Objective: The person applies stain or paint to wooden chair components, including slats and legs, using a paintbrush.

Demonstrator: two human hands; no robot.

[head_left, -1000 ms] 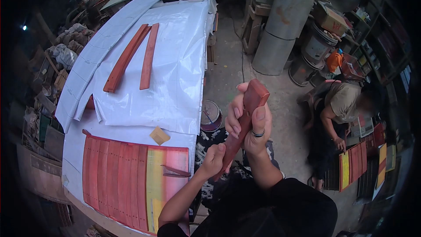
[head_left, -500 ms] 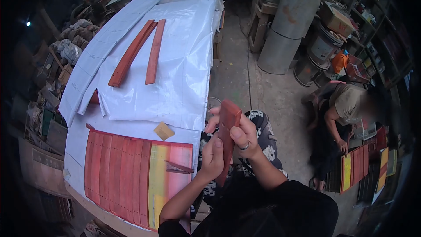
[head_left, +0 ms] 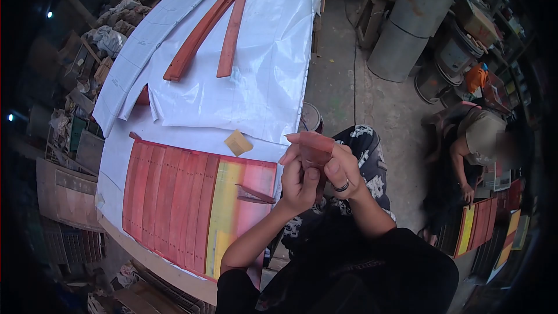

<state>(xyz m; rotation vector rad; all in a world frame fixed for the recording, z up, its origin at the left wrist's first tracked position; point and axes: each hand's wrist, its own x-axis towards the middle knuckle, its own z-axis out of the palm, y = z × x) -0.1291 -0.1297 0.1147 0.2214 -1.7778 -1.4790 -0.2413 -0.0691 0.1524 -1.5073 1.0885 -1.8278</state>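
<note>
Left hand and right hand curl round the red wooden slat, beyond the table's right edge; loosened fingertips could drop it floorward.

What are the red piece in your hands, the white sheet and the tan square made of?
Red piece: probably wood, stained or painted, from its solid look and reddish, shiny face.
White sheet: likely glossy plastic, given its creases and bright glare.
Tan square: flat and matte, perhaps sandpaper or card.
</note>
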